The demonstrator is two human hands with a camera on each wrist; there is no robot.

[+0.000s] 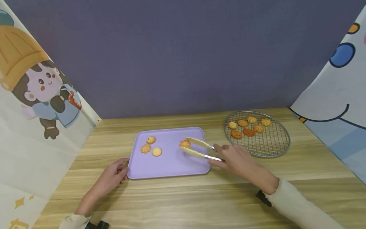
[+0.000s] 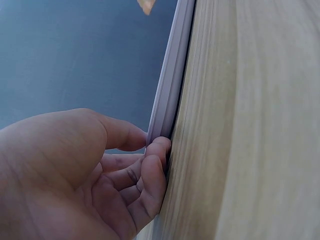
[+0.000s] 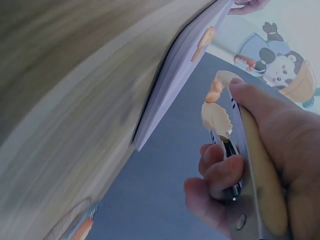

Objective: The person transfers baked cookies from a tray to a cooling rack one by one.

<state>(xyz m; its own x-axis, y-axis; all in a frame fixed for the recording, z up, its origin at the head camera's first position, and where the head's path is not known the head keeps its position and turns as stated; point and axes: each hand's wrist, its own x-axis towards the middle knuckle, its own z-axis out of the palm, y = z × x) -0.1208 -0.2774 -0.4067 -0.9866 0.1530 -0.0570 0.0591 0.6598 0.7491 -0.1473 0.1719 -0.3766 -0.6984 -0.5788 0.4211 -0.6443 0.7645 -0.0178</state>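
My right hand [image 1: 237,160] grips a pair of tongs [image 3: 262,175] with cream scalloped tips and metal arms. A flower-shaped cookie [image 1: 185,144] sits between the tips, over the right part of the lilac tray [image 1: 171,165]. In the right wrist view, that cookie [image 3: 215,92] shows between both tips. At the tray's near left corner, my left hand [image 1: 112,174] holds the rim, with the thumb on top and the fingers curled against the outer side [image 2: 170,90]. Three cookies lie on the tray's left part: a round one with a patterned top [image 1: 151,140], a flower-shaped one [image 1: 145,149] and a plain round one [image 1: 156,151].
A round wire cooling rack [image 1: 273,144] stands to the right of the tray, with several cookies [image 1: 249,132] on its far left part. Both lie on a wood-grain table [image 1: 171,200]. A dark blue panel [image 1: 183,63] rises behind, and printed sheets [image 1: 31,133] flank the table.
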